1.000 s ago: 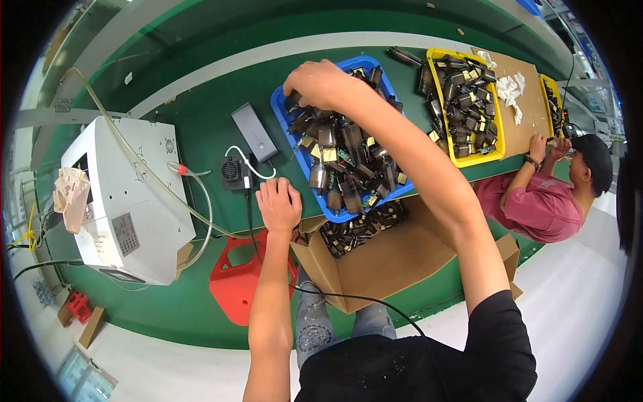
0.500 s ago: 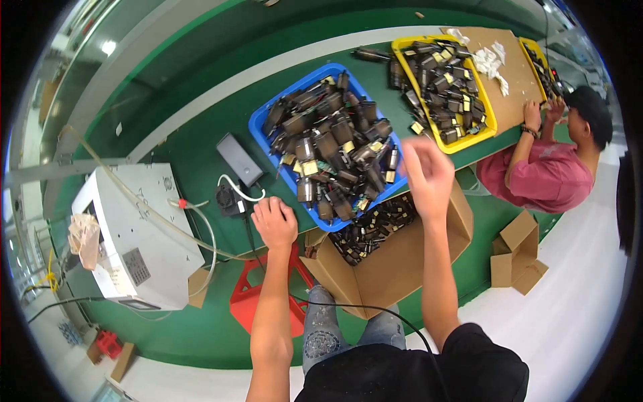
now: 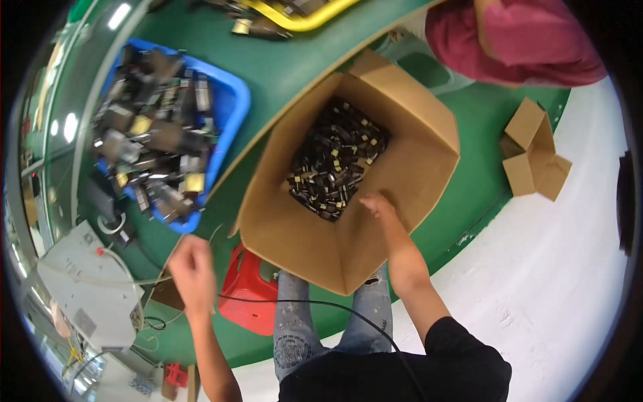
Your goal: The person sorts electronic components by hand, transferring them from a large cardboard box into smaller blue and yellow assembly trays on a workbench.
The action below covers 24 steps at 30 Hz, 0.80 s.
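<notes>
Dark parts (image 3: 335, 161) lie in the carton (image 3: 408, 167) by the worktop (image 3: 301, 74)'s front edge. Over the carton, the right hand (image 3: 379, 205) has bent fingers, contents unclear; the left hand (image 3: 192, 268), near that edge, is too blurred to tell. A blue tray (image 3: 236, 117) sits on the worktop, a red stool (image 3: 251, 309) below.

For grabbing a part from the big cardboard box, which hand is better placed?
Likely your right hand: it's over the big cardboard box, near the dark parts. Your left hand is outside that box, nearer the blue tray.
</notes>
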### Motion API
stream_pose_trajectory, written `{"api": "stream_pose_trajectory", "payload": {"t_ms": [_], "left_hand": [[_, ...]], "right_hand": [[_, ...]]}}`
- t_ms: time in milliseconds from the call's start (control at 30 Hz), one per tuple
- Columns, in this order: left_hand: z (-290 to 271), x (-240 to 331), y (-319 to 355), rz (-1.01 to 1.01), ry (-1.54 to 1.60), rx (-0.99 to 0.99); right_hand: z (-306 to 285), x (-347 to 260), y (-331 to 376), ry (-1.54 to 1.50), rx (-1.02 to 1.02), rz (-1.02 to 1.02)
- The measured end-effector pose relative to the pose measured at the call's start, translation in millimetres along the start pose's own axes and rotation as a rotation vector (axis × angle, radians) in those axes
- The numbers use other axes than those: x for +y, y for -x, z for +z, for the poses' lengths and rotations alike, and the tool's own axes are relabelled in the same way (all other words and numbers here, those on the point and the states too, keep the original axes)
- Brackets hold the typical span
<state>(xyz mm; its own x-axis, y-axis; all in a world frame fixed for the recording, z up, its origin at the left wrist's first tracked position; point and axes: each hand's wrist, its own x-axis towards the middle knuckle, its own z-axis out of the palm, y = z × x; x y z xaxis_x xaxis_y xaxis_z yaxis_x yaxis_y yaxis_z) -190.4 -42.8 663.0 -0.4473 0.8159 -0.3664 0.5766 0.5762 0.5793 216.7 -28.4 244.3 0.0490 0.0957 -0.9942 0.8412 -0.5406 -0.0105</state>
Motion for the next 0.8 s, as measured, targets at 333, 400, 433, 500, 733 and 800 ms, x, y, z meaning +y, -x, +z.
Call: {"api": "stream_pose_trajectory", "payload": {"t_ms": [333, 400, 433, 500, 733, 800], "left_hand": [[460.6, -126.4, -201.3, 0.050, -0.317, -0.866], [525.5, -187.4, -235.9, -0.037, -0.298, -0.682], [538.8, -207.7, -252.2, -0.128, -0.272, -0.492], [568.8, -227.1, -255.5, -0.228, -0.257, -0.626], [603.7, -230.7, -204.5, -0.515, -0.030, -0.525], [599.0, -225.0, -175.0, -0.516, 0.134, -0.556]], "right_hand": [[3.8, -8.9, -201.6, -0.346, 0.565, -0.090], [8.5, -39.2, -229.8, -0.387, 0.693, -0.186], [11.8, -64.5, -238.6, -0.370, 0.765, -0.311], [13.9, -78.5, -251.0, -0.333, 0.842, -0.385], [55.9, -110.6, -237.9, -0.285, 0.693, -0.247], [69.8, -94.6, -223.1, -0.385, 0.587, -0.291]]}}
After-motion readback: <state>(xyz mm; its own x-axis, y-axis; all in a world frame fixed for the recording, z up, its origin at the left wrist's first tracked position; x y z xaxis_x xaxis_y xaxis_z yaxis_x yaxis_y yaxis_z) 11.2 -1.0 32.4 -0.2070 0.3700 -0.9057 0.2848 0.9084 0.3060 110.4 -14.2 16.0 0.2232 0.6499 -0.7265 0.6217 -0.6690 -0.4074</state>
